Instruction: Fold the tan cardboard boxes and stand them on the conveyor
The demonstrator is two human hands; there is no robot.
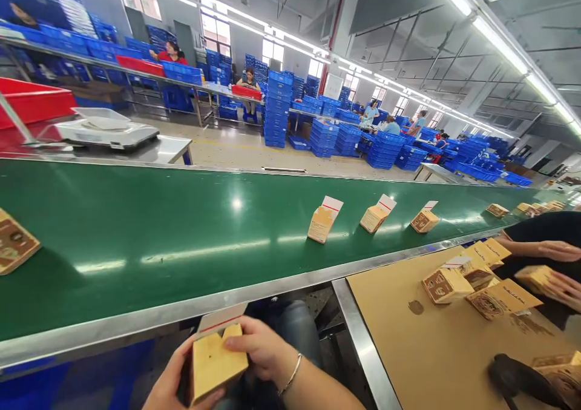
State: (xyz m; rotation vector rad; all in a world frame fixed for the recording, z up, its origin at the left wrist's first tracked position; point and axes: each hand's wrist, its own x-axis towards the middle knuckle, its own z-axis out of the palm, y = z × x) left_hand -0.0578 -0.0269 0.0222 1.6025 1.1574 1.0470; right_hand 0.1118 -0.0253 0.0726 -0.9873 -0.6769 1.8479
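My left hand (169, 378) is wrapped around the left side and underside of a small yellow cardboard box (215, 367), held low in front of my lap. On the box's upper right edge, my right hand (261, 344) presses with the thumb on top near a notch; its other fingers are partly hidden. A raised pale flap with a red line stands at the far edge of this box. Beyond my hands, on the green conveyor belt (181, 216), three similar cartons have flaps up, the nearest carton (321, 223) among them. Part of a brown printed box (16, 243) shows at far left.
At right, a cardboard-covered table (385, 319) bears several printed boxes (447, 284) and a black object (517, 373). A co-worker's hands (558, 283) hold a box there. A white scale (109, 130) and red bin (34, 102) stand beyond the belt. Blue crates (278, 107) are stacked behind.
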